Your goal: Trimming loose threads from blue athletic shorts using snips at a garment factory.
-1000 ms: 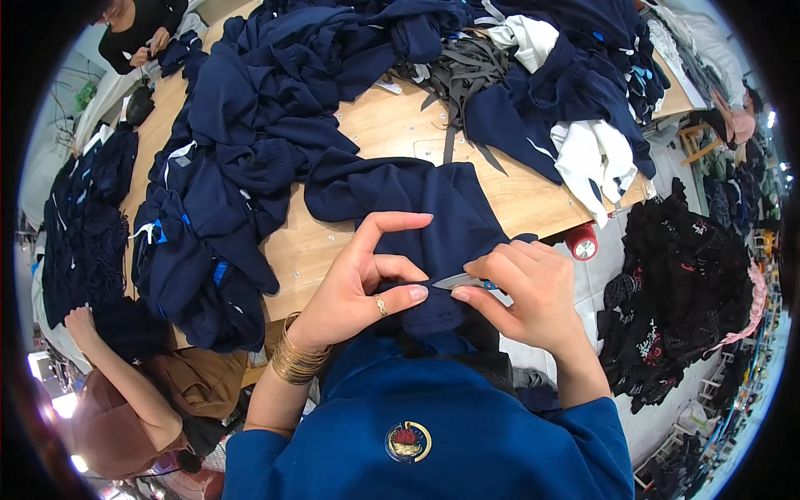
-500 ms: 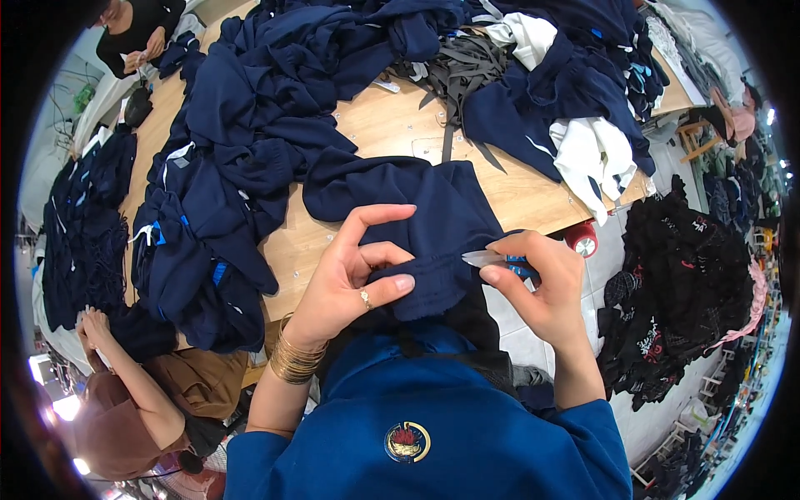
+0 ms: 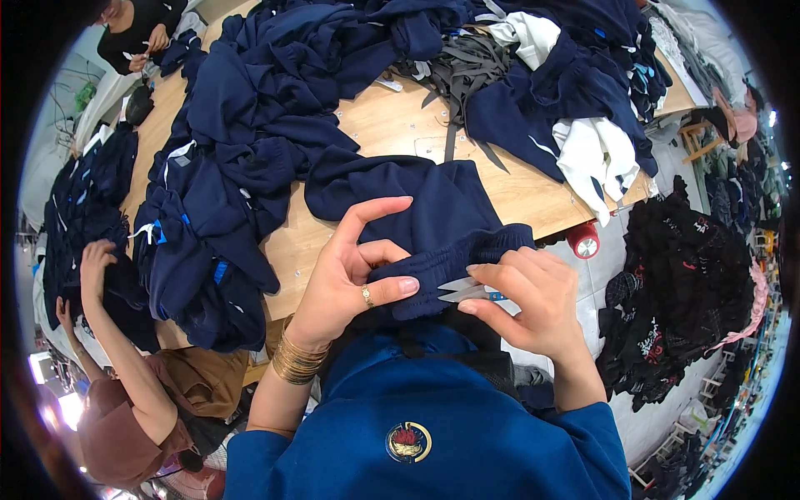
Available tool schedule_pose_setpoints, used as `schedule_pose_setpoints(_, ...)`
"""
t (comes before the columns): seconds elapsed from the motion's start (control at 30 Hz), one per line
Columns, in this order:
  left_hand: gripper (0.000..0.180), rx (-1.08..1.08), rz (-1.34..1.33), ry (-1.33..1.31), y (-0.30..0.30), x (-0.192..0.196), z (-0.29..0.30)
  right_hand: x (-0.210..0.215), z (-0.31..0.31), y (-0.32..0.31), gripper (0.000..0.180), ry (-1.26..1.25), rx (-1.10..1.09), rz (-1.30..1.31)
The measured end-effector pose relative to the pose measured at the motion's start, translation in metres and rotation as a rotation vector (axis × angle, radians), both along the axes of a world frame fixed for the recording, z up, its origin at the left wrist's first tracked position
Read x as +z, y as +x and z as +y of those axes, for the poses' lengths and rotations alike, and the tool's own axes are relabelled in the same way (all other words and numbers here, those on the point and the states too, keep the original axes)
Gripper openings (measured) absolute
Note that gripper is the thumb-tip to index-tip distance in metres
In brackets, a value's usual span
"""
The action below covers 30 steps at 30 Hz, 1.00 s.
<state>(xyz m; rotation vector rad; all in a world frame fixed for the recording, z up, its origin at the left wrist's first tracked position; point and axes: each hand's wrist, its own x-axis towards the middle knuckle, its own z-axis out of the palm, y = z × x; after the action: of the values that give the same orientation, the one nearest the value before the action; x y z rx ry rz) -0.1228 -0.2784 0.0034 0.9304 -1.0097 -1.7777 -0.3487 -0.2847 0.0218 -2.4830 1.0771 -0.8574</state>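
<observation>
A navy garment (image 3: 425,192) stretches from the table toward me, its gathered elastic edge (image 3: 433,271) between my hands. My left hand (image 3: 333,283), with a ring and gold bangles, pinches that edge between thumb and fingers, the index finger raised in a curve. In my right hand (image 3: 537,300) is a pair of thread snips (image 3: 463,291) with bright blades and a bit of blue at the grip. The blades are spread and point left, right beside the elastic edge. The right fingers also touch the gathered cloth; how firmly they grip it is hidden.
Heaped navy garments (image 3: 258,92) cover the table's (image 3: 387,117) left and far side. Grey straps (image 3: 471,71) and white cloth (image 3: 592,154) lie at the right. Black clothing (image 3: 683,283) is piled on the floor. A co-worker in brown (image 3: 129,408) reaches into clothes at the left.
The snips have opened and shifted slightly left and down along the elastic edge. My right hand has turned, and the edge shows wider. The left hand barely moved. The co-worker's arm has risen.
</observation>
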Motion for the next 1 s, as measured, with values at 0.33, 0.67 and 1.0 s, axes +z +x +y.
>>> schedule_pose_setpoints(0.33,0.066,0.024,-0.026,0.03,-0.0027,0.0006,-0.0009,-0.0003,-0.0023,0.0015,0.028,-0.036,0.009,0.032)
schedule_pose_setpoints(0.67,0.065,0.025,-0.043,0.024,-0.0034,0.0019,-0.0004,-0.0028,-0.0018,0.0057,0.027,-0.094,0.033,0.09)
schedule_pose_setpoints(1.0,0.063,0.012,-0.038,0.029,-0.0055,0.0024,-0.0016,-0.0028,-0.0013,0.0053,0.024,-0.078,0.035,0.086)
